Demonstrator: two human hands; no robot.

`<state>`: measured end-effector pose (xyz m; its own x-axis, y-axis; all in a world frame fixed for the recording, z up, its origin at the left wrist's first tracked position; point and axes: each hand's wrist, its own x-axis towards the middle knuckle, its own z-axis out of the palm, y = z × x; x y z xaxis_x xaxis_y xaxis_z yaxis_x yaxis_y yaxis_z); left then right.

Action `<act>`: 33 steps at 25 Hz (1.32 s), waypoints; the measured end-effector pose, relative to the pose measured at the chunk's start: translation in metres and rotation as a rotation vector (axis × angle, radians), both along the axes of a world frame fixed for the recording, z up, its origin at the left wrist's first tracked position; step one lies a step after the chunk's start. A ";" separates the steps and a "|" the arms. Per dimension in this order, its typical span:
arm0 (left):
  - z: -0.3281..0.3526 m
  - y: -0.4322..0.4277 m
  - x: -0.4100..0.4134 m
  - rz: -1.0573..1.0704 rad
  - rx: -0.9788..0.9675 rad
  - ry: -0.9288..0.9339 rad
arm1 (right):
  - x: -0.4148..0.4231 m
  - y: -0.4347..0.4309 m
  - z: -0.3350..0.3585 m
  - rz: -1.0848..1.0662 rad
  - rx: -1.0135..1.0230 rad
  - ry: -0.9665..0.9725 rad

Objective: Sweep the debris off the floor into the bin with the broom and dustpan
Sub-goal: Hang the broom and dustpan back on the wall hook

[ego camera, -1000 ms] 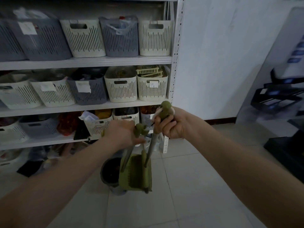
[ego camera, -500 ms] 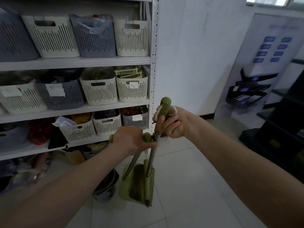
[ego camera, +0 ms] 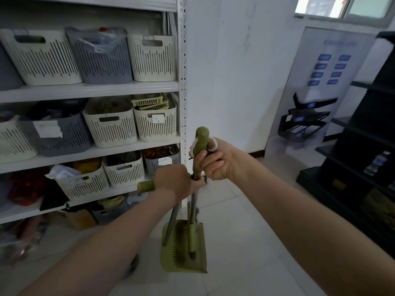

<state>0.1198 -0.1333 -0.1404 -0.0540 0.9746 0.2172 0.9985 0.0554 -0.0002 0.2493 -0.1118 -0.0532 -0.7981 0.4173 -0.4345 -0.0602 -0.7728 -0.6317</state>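
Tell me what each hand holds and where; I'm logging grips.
The left hand grips the dustpan by its handle's green end grip; the right hand grips the broom just below its green handle top.

Dim room, blurred left edge, wide-angle bowing

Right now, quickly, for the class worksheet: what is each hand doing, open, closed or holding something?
Left hand: closed round the lower green handle.
Right hand: closed round the taller green handle.

Shelving (ego camera: 89, 90) with baskets (ego camera: 111, 124) left, dustpan (ego camera: 181, 267) before its right end, board (ego camera: 320, 82) far right
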 end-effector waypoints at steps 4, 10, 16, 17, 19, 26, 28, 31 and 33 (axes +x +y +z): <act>0.009 0.010 0.009 -0.058 0.019 -0.035 | 0.004 0.011 0.008 0.049 -0.067 0.108; 0.024 0.028 0.011 -0.092 -0.067 -0.027 | 0.012 0.023 0.020 -0.074 0.114 -0.101; 0.012 0.070 0.004 -0.070 -0.236 -0.179 | 0.029 0.030 0.003 -0.388 0.446 -0.570; 0.015 0.080 -0.001 -0.072 -0.220 -0.220 | 0.038 0.035 0.001 -0.432 0.536 -0.654; 0.032 0.098 -0.009 -0.095 -0.158 -0.244 | 0.061 0.046 0.004 -0.514 0.683 -0.803; 0.108 0.146 0.000 -0.223 -0.048 -0.180 | 0.127 0.079 0.035 -0.944 0.762 -0.875; 0.120 0.159 0.013 -0.249 -0.043 -0.160 | 0.140 0.092 0.046 -0.958 0.792 -0.902; 0.130 0.179 0.036 -0.244 -0.025 -0.106 | 0.160 0.112 0.052 -0.938 0.817 -0.935; 0.133 0.195 0.048 -0.225 -0.019 -0.082 | 0.176 0.127 0.055 -0.945 0.816 -0.938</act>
